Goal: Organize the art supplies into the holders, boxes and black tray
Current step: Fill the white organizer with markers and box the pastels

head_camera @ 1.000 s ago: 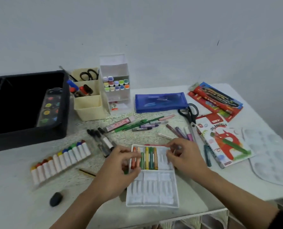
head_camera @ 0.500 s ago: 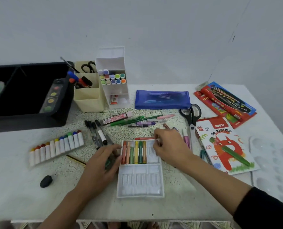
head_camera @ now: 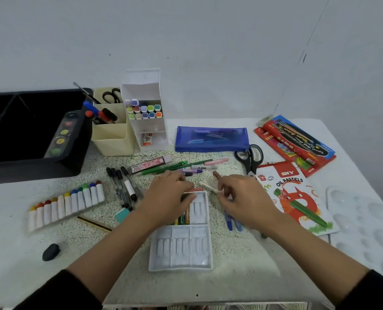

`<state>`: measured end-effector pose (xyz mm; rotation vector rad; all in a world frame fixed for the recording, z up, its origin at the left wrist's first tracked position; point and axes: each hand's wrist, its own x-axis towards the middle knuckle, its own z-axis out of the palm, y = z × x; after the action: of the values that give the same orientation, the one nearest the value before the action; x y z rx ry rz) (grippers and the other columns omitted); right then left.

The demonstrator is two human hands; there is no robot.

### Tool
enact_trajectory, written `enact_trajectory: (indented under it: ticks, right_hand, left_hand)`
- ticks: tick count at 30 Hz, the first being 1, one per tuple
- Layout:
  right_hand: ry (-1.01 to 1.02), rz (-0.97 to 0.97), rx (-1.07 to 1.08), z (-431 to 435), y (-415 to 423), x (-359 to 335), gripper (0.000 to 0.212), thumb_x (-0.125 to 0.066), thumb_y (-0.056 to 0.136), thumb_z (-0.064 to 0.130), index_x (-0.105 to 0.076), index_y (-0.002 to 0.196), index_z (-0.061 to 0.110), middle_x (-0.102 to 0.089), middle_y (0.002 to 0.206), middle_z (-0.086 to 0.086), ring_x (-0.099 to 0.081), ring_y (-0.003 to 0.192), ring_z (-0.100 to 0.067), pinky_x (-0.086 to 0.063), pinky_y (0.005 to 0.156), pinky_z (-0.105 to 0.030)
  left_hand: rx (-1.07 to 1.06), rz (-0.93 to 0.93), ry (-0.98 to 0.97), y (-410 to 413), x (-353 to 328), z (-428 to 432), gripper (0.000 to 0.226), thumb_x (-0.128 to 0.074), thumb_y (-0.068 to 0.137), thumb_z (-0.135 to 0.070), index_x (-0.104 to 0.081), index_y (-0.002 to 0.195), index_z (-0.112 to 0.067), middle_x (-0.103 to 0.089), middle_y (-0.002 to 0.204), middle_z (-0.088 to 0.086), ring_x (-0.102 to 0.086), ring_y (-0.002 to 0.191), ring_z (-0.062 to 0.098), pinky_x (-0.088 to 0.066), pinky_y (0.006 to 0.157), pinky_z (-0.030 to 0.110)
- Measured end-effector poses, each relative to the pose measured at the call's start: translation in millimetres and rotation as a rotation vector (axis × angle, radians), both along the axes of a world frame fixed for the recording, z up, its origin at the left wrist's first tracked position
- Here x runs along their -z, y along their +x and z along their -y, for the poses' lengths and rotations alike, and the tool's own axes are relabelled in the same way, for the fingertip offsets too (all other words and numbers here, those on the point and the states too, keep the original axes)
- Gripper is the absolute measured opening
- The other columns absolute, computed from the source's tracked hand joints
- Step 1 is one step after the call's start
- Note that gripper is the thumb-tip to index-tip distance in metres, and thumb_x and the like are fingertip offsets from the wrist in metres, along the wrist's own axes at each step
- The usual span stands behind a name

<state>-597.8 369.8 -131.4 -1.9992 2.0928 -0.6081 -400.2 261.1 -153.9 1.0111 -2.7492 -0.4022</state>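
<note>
A white pastel tray [head_camera: 181, 249] lies in front of me, with several oil pastels [head_camera: 185, 217] in its upper slots. My left hand [head_camera: 168, 198] hovers over those slots and pinches a dark green pastel [head_camera: 184, 196]. A red pastel [head_camera: 194, 189] lies along the tray's top edge. Just right of the tray, my right hand [head_camera: 242, 198] pinches the end of a cream pastel [head_camera: 206, 186] on the table. A brown pastel [head_camera: 216, 174] lies behind it. The black tray [head_camera: 29, 171] stands at the far left, beside the cream holder [head_camera: 112, 139] and the white marker holder [head_camera: 150, 128].
Loose green pens [head_camera: 168, 167], black pens [head_camera: 123, 186], paint tubes [head_camera: 67, 202], a teal eraser [head_camera: 123, 214] and a black eraser [head_camera: 50, 252] lie left and behind. To the right are a blue pouch [head_camera: 210, 139], scissors [head_camera: 251, 157], the oil pastels box [head_camera: 295, 198] and a palette [head_camera: 363, 220].
My left hand has moved from the tray's left side to over its upper slots. My right hand has shifted right, off the tray, onto the cream pastel.
</note>
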Motion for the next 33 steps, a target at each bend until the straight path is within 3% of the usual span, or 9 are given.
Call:
enact_trajectory:
  ticks: [6,9,13,17,19,22,24,28,33]
  right_hand:
    - [0.147,-0.1,-0.035,-19,4,3,0.03,-0.068,0.088,0.036,-0.064,0.114,0.022,-0.064,0.104,0.002,-0.062,0.093,-0.021,-0.053,0.074,-0.035]
    - [0.139,-0.082,-0.016,-19,8,2,0.024,-0.066,0.087,0.03,-0.062,0.109,0.02,-0.065,0.1,-0.003,-0.063,0.091,-0.026,-0.053,0.072,-0.037]
    - [0.164,-0.044,0.031,-16,12,4,0.011,-0.06,0.085,0.021,-0.062,0.096,0.019,-0.063,0.085,-0.003,-0.062,0.076,-0.027,-0.052,0.063,-0.037]
    - [0.106,0.308,0.167,-11,14,2,0.007,-0.066,0.09,0.017,-0.071,0.093,0.021,-0.068,0.076,0.008,-0.064,0.062,-0.012,-0.054,0.06,-0.025]
    - [0.074,0.573,0.231,-10,15,-1,0.008,-0.069,0.092,0.014,-0.071,0.098,0.02,-0.068,0.073,0.011,-0.063,0.058,-0.005,-0.05,0.059,-0.014]
    - [-0.01,0.761,0.2,-10,20,0,0.012,-0.069,0.093,0.011,-0.067,0.102,0.018,-0.067,0.08,0.007,-0.066,0.065,-0.024,-0.054,0.065,-0.035]
    - [-0.11,0.682,0.109,-10,25,6,0.015,-0.067,0.094,0.009,-0.064,0.102,0.021,-0.065,0.092,0.006,-0.065,0.07,-0.022,-0.051,0.061,-0.032]
    - [-0.23,0.304,-0.124,-15,32,17,0.019,-0.056,0.098,0.011,-0.065,0.11,0.023,-0.055,0.111,0.008,-0.058,0.099,-0.008,-0.049,0.083,-0.024]
    - [-0.215,0.053,-0.229,-23,32,41,0.037,-0.066,0.088,0.0,-0.067,0.113,0.027,-0.057,0.122,0.0,-0.057,0.111,-0.018,-0.051,0.086,-0.043]
  left_hand:
    - [0.062,0.052,0.026,-14,-11,8,0.016,-0.067,0.094,-0.037,-0.064,0.108,-0.03,-0.058,0.107,-0.012,-0.053,0.102,0.011,-0.044,0.089,0.036]
    - [0.024,-0.067,0.184,-14,-10,9,0.019,-0.077,0.087,-0.028,-0.059,0.092,-0.031,-0.06,0.091,-0.017,-0.056,0.085,0.004,-0.042,0.072,0.029]
    - [-0.001,-0.302,0.334,-7,-18,10,0.027,-0.088,0.075,-0.022,-0.065,0.082,-0.034,-0.066,0.085,-0.016,-0.058,0.084,0.003,-0.044,0.072,0.026]
    - [-0.029,-0.479,0.293,8,-37,10,0.019,-0.087,0.072,-0.029,-0.075,0.086,-0.036,-0.065,0.092,-0.013,-0.058,0.09,0.004,-0.046,0.077,0.023]
    - [0.099,-0.418,0.11,19,-39,6,0.015,-0.082,0.073,-0.04,-0.077,0.086,-0.037,-0.065,0.092,-0.02,-0.054,0.09,0.009,-0.041,0.076,0.03]
    - [0.25,-0.284,-0.111,28,-28,-6,0.01,-0.078,0.079,-0.038,-0.079,0.089,-0.038,-0.062,0.09,-0.021,-0.052,0.086,0.006,-0.033,0.075,0.035]
    - [0.284,-0.258,-0.046,29,-16,-10,0.015,-0.082,0.08,-0.026,-0.08,0.093,-0.034,-0.066,0.093,-0.018,-0.056,0.085,0.001,-0.038,0.075,0.03]
    - [0.312,-0.191,0.075,30,4,-13,0.026,-0.077,0.087,-0.017,-0.078,0.109,-0.03,-0.064,0.102,-0.013,-0.056,0.091,0.002,-0.05,0.076,0.019]
    - [0.32,-0.161,-0.042,38,16,-22,0.025,-0.061,0.095,-0.028,-0.075,0.116,-0.03,-0.056,0.116,-0.009,-0.047,0.106,0.011,-0.042,0.084,0.027]
